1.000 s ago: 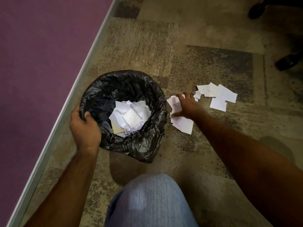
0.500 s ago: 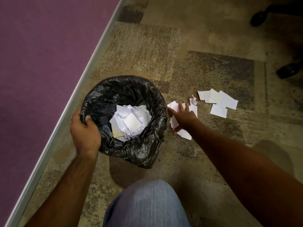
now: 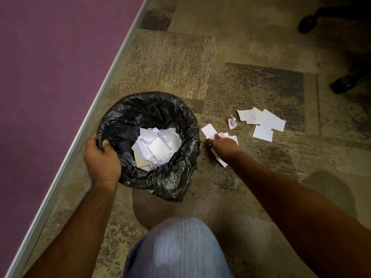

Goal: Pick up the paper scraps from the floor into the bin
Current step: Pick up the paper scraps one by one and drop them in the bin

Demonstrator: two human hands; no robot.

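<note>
A bin lined with a black plastic bag [image 3: 181, 163] stands on the carpet and holds a heap of white paper scraps [image 3: 156, 147]. My left hand [image 3: 101, 159] grips the bin's left rim. My right hand [image 3: 223, 144] rests palm down on a small cluster of white scraps [image 3: 208, 130] just right of the bin, fingers gathered over them; some scraps poke out under the wrist. A second pile of white scraps [image 3: 263, 122] lies further right, with a crumpled piece [image 3: 232, 123] between the two.
A purple wall with a pale skirting strip [image 3: 66, 159] runs diagonally along the left. Black chair feet [image 3: 343, 83] stand at the far right. My knee in blue jeans [image 3: 180, 249] is at the bottom centre.
My right hand has slid toward the bin, dragging the near scraps into a tighter bunch. The left hand has stayed on the rim.
</note>
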